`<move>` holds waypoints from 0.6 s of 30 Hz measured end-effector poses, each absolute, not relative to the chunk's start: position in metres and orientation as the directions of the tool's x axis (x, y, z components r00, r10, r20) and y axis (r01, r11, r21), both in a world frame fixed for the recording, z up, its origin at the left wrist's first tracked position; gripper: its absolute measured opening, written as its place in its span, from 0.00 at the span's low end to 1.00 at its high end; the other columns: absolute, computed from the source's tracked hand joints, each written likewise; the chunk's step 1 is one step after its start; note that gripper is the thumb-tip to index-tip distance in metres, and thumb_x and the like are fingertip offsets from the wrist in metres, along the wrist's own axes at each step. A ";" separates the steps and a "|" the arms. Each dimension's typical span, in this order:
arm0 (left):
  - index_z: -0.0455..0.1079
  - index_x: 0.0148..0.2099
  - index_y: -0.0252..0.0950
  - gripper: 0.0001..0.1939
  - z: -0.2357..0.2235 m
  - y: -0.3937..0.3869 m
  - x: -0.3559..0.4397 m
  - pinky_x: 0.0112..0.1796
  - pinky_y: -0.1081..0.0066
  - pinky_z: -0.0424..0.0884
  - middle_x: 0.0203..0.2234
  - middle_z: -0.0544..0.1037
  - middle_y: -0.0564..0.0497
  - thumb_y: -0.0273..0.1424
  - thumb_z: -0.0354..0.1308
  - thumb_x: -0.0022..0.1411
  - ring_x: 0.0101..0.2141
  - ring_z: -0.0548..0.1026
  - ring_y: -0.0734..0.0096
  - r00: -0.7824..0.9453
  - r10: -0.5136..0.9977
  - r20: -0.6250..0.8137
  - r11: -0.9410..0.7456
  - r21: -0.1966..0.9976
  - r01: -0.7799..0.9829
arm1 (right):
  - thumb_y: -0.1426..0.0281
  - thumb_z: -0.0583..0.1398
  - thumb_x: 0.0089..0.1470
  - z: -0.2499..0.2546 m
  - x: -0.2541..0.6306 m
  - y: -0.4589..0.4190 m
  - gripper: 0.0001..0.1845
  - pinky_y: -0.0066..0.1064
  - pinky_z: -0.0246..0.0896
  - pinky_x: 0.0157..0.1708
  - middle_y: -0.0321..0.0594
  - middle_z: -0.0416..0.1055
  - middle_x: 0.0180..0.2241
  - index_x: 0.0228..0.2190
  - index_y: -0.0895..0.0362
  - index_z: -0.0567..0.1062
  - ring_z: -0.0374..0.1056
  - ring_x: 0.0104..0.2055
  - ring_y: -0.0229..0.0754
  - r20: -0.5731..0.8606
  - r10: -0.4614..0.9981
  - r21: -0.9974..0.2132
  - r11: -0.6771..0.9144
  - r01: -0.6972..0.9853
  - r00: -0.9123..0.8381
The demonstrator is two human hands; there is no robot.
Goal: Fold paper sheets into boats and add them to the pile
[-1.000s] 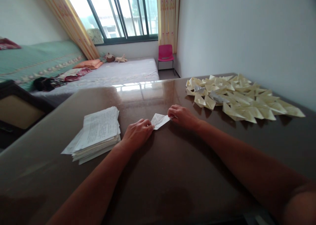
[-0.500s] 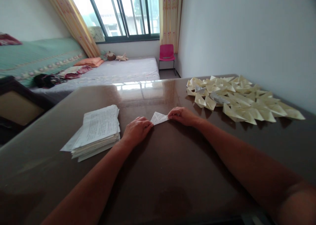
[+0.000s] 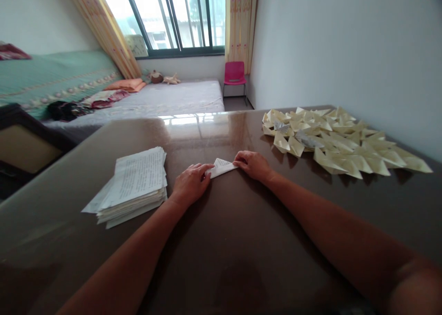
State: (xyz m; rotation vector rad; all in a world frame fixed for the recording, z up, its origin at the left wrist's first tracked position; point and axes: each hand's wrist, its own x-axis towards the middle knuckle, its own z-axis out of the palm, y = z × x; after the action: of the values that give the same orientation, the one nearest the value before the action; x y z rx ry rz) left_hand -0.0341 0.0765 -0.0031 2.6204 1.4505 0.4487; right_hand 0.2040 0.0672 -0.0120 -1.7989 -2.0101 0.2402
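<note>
A small folded sheet of printed paper (image 3: pixel 223 167) lies on the brown table in front of me, its peak pointing away and a plain white strip along its near edge. My left hand (image 3: pixel 192 181) grips the paper's left end between thumb and fingers. At the opposite end, my right hand (image 3: pixel 253 164) pinches the right corner. Left of my left hand sits a stack of printed sheets (image 3: pixel 140 179). Beyond my right hand, many folded paper boats (image 3: pixel 341 142) stand in close rows, mostly cream, a few grey with print.
The glossy brown table (image 3: pixel 221 241) spans the foreground and meets a white wall on the right. Past its far edge are a bed (image 3: pixel 186 94), a pink chair (image 3: pixel 235 75) and a window. A dark wooden chair or cabinet (image 3: pixel 27 144) stands at the left.
The paper's lower edge has been folded up, so a white strip now covers part of the printed triangle. Both hands keep hold of its ends. My view has shifted slightly.
</note>
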 end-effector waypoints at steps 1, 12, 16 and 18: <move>0.70 0.53 0.48 0.17 -0.003 0.076 -0.034 0.37 0.69 0.68 0.38 0.76 0.52 0.36 0.47 0.65 0.39 0.73 0.65 0.503 0.840 0.201 -0.540 0.231 0.810 | 0.60 0.57 0.57 -0.012 0.204 0.068 0.11 0.27 0.54 0.31 0.37 0.76 0.36 0.33 0.52 0.75 0.69 0.36 0.39 0.200 0.978 -0.402 0.137 0.905 -0.060; 0.72 0.51 0.54 0.17 -0.006 0.077 -0.033 0.35 0.70 0.67 0.37 0.74 0.52 0.36 0.47 0.65 0.41 0.71 0.64 0.552 0.817 0.166 -0.574 0.144 0.806 | 0.59 0.61 0.52 -0.017 0.217 0.078 0.13 0.26 0.58 0.31 0.36 0.75 0.30 0.32 0.55 0.77 0.68 0.31 0.37 0.177 0.980 -0.660 0.184 0.728 -0.088; 0.72 0.51 0.54 0.18 -0.006 0.077 -0.033 0.35 0.70 0.67 0.37 0.74 0.51 0.35 0.47 0.65 0.41 0.70 0.63 0.557 0.813 0.168 -0.579 0.131 0.805 | 0.63 0.60 0.52 -0.019 0.223 0.082 0.10 0.26 0.60 0.34 0.36 0.75 0.29 0.31 0.58 0.76 0.68 0.32 0.36 0.224 0.958 -0.757 0.286 0.588 -0.177; 0.72 0.52 0.54 0.18 -0.007 0.078 -0.033 0.35 0.70 0.67 0.37 0.74 0.51 0.35 0.47 0.65 0.41 0.70 0.63 0.555 0.815 0.170 -0.577 0.134 0.806 | 0.64 0.59 0.53 -0.019 0.219 0.081 0.09 0.27 0.59 0.34 0.36 0.75 0.30 0.32 0.57 0.75 0.68 0.33 0.37 0.237 0.963 -0.689 0.262 0.676 -0.131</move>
State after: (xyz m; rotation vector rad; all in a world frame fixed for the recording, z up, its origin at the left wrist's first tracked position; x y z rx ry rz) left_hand -0.0333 0.0778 -0.0072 2.7342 1.4256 0.3311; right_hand 0.2190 0.0814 -0.0189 -1.4838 -1.8816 0.5604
